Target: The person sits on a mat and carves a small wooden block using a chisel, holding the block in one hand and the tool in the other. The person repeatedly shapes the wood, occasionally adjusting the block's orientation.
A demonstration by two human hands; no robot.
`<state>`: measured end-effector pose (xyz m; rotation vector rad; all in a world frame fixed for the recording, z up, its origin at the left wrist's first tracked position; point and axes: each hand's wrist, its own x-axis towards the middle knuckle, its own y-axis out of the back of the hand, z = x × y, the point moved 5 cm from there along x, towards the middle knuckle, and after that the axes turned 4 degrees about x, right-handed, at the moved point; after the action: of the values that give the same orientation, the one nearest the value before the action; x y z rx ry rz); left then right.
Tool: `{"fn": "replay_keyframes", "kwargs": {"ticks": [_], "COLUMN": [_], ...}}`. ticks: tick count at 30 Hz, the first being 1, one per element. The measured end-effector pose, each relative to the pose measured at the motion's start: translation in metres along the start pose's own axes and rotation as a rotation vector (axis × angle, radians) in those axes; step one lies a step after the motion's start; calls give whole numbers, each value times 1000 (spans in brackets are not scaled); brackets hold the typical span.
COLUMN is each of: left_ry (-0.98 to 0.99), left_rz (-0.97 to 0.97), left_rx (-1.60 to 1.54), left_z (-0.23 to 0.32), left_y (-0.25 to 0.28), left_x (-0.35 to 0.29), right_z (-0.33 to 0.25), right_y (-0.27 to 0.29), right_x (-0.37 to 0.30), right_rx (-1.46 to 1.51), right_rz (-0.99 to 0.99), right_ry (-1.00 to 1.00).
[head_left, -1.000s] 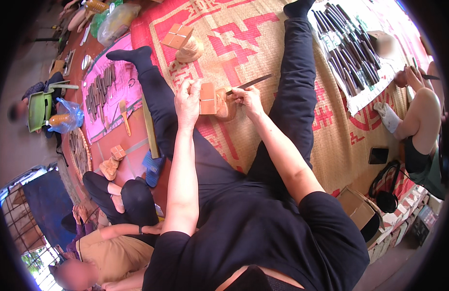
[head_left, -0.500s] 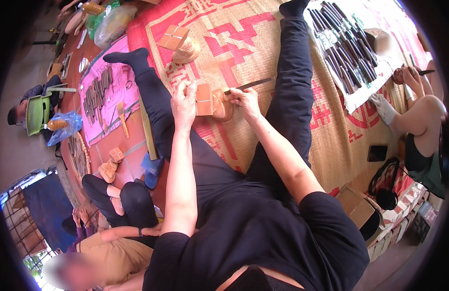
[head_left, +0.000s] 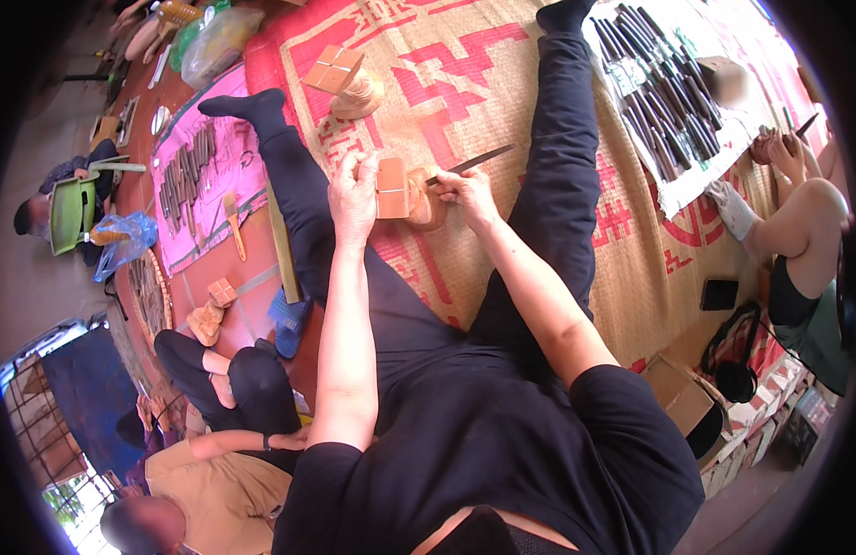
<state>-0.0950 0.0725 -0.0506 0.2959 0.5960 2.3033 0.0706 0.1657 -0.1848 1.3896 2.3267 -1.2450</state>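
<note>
Wood carving [head_left: 396, 189] in closed L fingers [head_left: 359, 166], edge hid; dk tool [head_left: 483, 160] in pinched R fingers [head_left: 453, 185], part-hid

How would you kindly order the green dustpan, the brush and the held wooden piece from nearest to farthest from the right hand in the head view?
1. Held wooden piece, just left of the right hand.
2. Brush, left, past the left leg.
3. Green dustpan, far left.

Floor-level carving workshop, evidenced by tools [head_left: 667, 120] in rows on white cloth [head_left: 673, 201], a blade [head_left: 483, 160], part-carved wooden piece [head_left: 419, 205] and woven mat [head_left: 632, 301].
</note>
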Motion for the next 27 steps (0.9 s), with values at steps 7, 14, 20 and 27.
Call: {"fn": "replay_keyframes", "kwargs": {"ticks": [7,14,20,27], "left_ry": [4,-4,5,46], "left_rz": [2,2,0,-8], "left_rx": [24,19,-9,-32], "left_z": [-5,-6,-4,-6], "left_y": [2,1,1,1], "left_x": [-1,1,0,0], "right_z": [3,6,2,2], "right_y": [-3,14,-1,-1], "right_x": [3,16,10,9], "right_rx": [4,50,21,76], "right_rz": [-30,95,-26,7], "right_ry": [22,65,33,77]}}
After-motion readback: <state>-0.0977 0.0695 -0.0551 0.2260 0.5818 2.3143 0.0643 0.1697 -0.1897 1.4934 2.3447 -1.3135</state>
